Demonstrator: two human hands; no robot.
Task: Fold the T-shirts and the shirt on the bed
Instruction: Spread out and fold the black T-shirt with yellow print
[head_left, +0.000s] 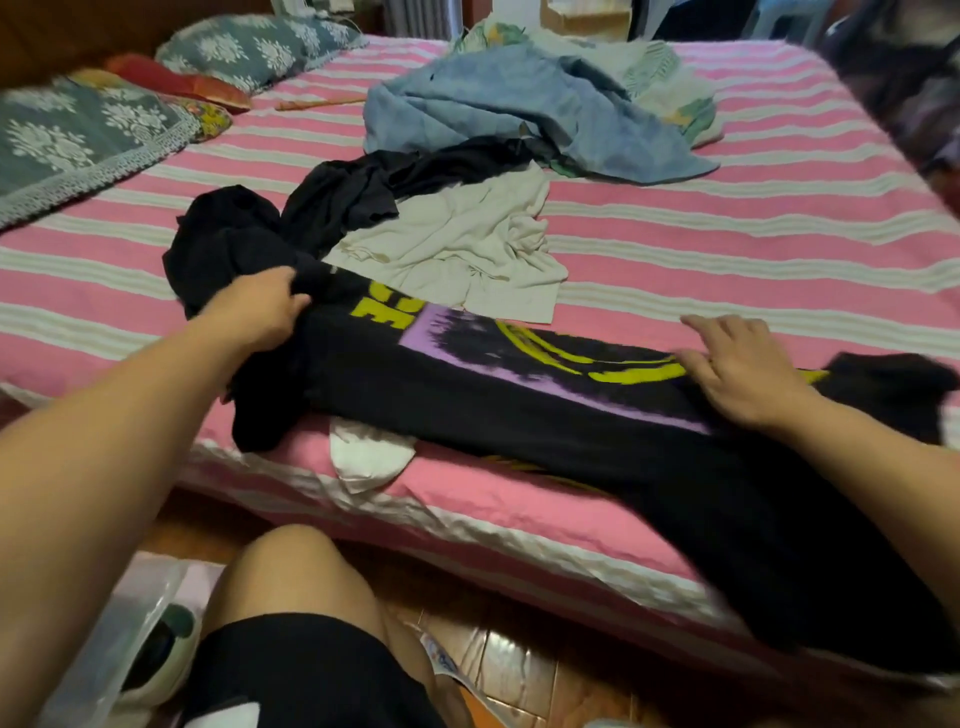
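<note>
Over on the left, two grey patterned pillows (78, 135) sit at the head of the bed (779, 218). The left hand (260, 306) has its grip closed on a bunched end of the black printed T-shirt (493, 405), which stretches along the near edge of the mattress. Behind it lie a cream T-shirt (457, 244) and a blue shirt (519, 109). Further right, the right hand (737, 369) rests flat on the print, fingers spread, gripping nothing.

Single head-worn wide-angle view, from the near long edge of the bed (727, 218), facing forward and down across it, close over both forearms, pillows at far left
</note>
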